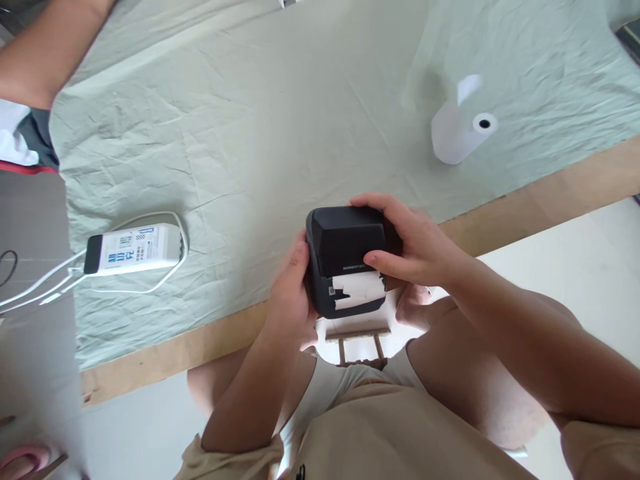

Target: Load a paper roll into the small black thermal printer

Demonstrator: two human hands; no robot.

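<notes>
A black box-shaped device with a lid and torn white paper on its front is held up between both hands, at the near edge of the cloth-covered table. My left hand grips its left side, thumb along the edge. My right hand wraps round its right side, with the thumb on the front face and fingers over the top; part of that side is hidden. A white paper roll lies on the cloth at the right, its loose end sticking up.
A white power strip with cables lies on the left of the pale green cloth. Another person's arm reaches in at the upper left. The table's wooden edge runs in front of my legs.
</notes>
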